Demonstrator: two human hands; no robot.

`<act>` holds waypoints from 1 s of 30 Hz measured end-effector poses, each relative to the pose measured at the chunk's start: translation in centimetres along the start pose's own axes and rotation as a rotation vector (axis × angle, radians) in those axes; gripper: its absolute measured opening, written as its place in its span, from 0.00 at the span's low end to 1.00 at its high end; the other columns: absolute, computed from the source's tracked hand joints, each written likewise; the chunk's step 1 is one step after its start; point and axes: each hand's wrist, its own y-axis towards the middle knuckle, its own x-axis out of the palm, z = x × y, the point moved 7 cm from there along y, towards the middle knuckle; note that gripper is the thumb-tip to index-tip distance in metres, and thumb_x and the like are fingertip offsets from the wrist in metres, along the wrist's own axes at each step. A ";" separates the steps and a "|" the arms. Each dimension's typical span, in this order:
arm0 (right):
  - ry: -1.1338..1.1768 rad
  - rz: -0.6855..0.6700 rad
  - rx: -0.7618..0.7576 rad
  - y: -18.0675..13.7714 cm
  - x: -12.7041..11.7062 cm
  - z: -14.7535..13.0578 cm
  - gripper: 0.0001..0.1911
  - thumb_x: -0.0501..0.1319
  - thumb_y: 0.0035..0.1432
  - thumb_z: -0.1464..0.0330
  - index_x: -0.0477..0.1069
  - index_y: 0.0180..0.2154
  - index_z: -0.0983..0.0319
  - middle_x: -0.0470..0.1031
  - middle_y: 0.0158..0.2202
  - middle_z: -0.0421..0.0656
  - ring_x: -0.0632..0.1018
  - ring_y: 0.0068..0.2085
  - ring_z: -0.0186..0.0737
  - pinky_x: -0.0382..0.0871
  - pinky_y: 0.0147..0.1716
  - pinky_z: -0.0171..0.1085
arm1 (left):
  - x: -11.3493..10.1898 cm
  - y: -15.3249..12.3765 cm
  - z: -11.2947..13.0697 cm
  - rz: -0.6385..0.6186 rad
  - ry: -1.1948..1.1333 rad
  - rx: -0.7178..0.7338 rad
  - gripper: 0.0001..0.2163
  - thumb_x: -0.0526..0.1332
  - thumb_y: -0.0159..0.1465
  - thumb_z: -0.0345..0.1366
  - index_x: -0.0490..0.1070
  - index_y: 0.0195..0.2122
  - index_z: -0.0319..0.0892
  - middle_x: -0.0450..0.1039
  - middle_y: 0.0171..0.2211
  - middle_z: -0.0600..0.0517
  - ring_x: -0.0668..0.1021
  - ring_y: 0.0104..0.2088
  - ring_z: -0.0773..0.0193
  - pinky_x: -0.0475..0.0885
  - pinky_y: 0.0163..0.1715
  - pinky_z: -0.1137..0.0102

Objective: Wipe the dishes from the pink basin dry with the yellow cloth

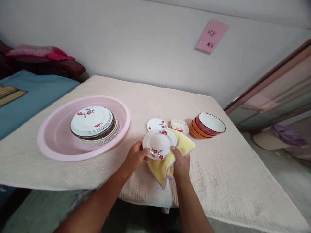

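A white plate (157, 142) with red flowers is held tilted above the table's front part. My left hand (136, 156) is closed on its left rim, thumb on top. At the right rim, my right hand (181, 161) grips the plate through a yellow cloth (161, 171) with a purple edge; the cloth drapes under the plate and out to both sides. Just behind lies a small flowered plate (156, 123), partly hidden by the held one. Beside it sit small squarish dishes (179, 126) that look stacked.
A pink basin (46, 145) at the left holds a stack of plates (93, 119). Stacked orange and red bowls (206, 126) stand at the right. A pale cloth (230, 181) covers the table. Behind is a wall with a pink note (211, 36).
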 end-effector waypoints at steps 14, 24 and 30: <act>0.029 -0.150 0.084 0.3 1.4 3.6 0.28 0.66 0.49 0.68 0.66 0.53 0.62 0.78 0.44 0.46 0.78 0.43 0.46 0.72 0.45 0.47 | -2.4 -0.4 2.6 0.186 0.106 0.134 0.13 0.62 0.56 0.45 0.71 0.29 0.38 0.67 0.17 0.55 0.68 0.16 0.70 0.62 0.14 0.76; 0.117 -0.245 0.251 -2.2 4.8 4.5 0.29 0.68 0.46 0.66 0.66 0.51 0.61 0.78 0.43 0.46 0.79 0.41 0.49 0.75 0.41 0.48 | -1.0 -0.7 -0.1 0.226 -0.341 0.045 0.21 0.64 0.54 0.47 0.69 0.43 0.39 0.75 0.32 0.49 0.75 0.24 0.67 0.70 0.21 0.73; 0.060 -0.202 0.208 -2.0 4.2 3.1 0.22 0.70 0.41 0.69 0.72 0.42 0.59 0.80 0.38 0.42 0.80 0.38 0.46 0.75 0.42 0.47 | -0.4 -0.5 -0.3 0.086 -0.319 -0.050 0.19 0.67 0.53 0.42 0.71 0.43 0.40 0.76 0.38 0.45 0.78 0.31 0.62 0.73 0.26 0.71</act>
